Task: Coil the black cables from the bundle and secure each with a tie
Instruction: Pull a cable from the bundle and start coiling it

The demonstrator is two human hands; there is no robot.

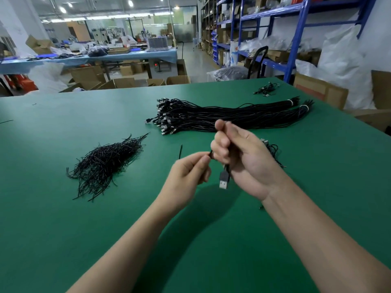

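While my right hand (243, 157) is curled tight round a black cable (226, 168), its USB plug (223, 180) hanging below my palm, my left hand (186, 178) pinches a thin black strand (210, 153) just beside those fingers; whether that is a tie I cannot tell. Beyond my hands the cable bundle (222, 117) lies on the green table (63, 218), banded white at its far end, with the heap of ties (105, 163) to the left. Open cardboard boxes (124, 82) stand on the floor past the table, their contents hidden; labels on the shelf boxes (277, 53) are too small to read
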